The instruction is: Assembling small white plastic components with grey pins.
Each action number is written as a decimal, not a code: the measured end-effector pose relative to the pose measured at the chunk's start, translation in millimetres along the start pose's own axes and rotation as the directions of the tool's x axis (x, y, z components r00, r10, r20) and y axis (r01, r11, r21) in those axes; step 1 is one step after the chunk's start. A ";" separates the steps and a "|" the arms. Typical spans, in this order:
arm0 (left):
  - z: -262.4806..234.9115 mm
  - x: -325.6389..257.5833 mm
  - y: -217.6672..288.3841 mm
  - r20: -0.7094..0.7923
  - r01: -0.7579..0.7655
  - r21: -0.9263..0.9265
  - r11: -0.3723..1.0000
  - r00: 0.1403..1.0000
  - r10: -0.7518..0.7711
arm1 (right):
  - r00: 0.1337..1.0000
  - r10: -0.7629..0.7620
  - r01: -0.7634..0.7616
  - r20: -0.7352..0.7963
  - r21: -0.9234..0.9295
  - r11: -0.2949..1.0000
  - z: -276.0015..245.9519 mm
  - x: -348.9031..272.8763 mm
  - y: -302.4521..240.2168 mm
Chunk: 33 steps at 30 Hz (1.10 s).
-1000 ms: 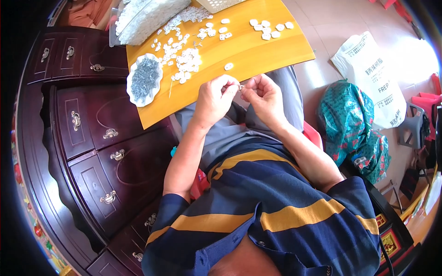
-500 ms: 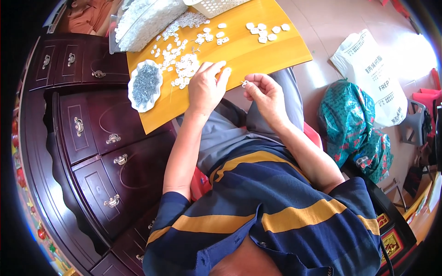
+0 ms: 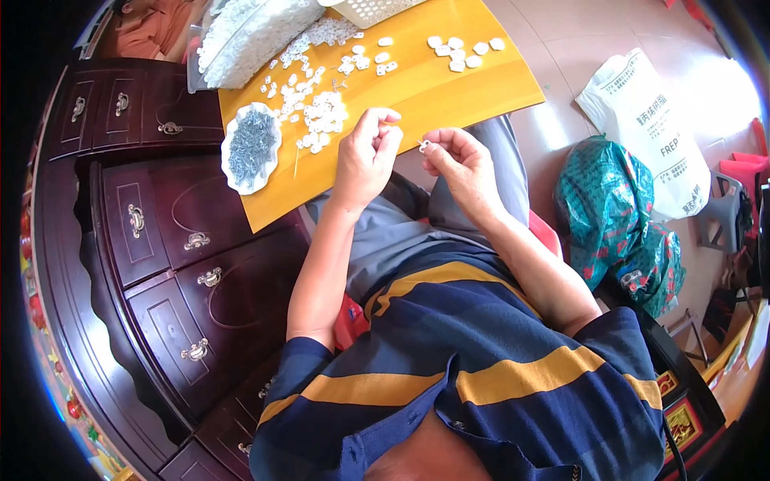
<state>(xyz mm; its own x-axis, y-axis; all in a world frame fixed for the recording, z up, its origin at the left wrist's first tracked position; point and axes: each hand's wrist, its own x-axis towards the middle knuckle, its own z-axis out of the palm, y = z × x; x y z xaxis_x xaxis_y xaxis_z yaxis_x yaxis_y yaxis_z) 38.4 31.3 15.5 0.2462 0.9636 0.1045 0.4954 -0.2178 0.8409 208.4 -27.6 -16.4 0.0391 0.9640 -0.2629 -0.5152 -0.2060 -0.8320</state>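
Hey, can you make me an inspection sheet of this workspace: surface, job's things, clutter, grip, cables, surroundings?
Surface: yellow-brown wooden tabletop, partly bare.
Job's things: loose white pieces on the tabletop; scalloped white dish holding thin grey metal pieces.
Clutter: clear container heaped with white bits; holed white basket.
Grip: right hand pinches a small white piece; left hand has fingers curled, contents unclear.
Cables: thin black cord, lower right; its use cannot be told.
Surroundings: dark drawers left; green bag and white sack right.
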 end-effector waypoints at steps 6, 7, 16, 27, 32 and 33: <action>-4.0 -14.4 10.6 0.100 0.128 -0.290 0.948 0.990 -0.103 | 0.999 0.017 -0.017 0.039 0.004 1.000 -0.3 -0.7 4.1; -4.7 -15.5 11.2 0.094 0.110 -0.278 0.954 0.992 -0.087 | 0.999 0.018 -0.018 0.041 0.002 1.000 0.0 -0.9 4.1; -12.6 -19.4 19.2 0.205 0.145 -0.215 0.966 0.974 -0.101 | 0.997 0.029 -0.025 0.073 -0.044 0.999 1.9 -2.9 1.3; -11.8 -19.9 11.4 0.161 0.097 -0.227 0.969 0.985 -0.061 | 0.997 0.013 -0.008 0.076 -0.067 0.998 1.3 -3.1 2.6; -10.7 -19.6 8.6 0.154 0.106 -0.252 0.962 0.986 -0.068 | 0.997 0.019 -0.013 0.076 -0.085 0.996 1.1 -2.8 2.2; -10.8 -19.5 8.0 0.156 0.099 -0.249 0.963 0.986 -0.061 | 0.997 0.020 -0.013 0.080 -0.088 0.996 1.4 -2.9 1.9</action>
<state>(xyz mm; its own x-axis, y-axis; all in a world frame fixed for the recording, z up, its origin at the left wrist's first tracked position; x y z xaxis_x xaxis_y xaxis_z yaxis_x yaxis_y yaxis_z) 28.5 12.4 25.9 0.3422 0.9391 -0.0311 0.2940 -0.0755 0.9528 206.1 -30.6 -16.5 -0.0400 0.9701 -0.2394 -0.4380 -0.2324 -0.8684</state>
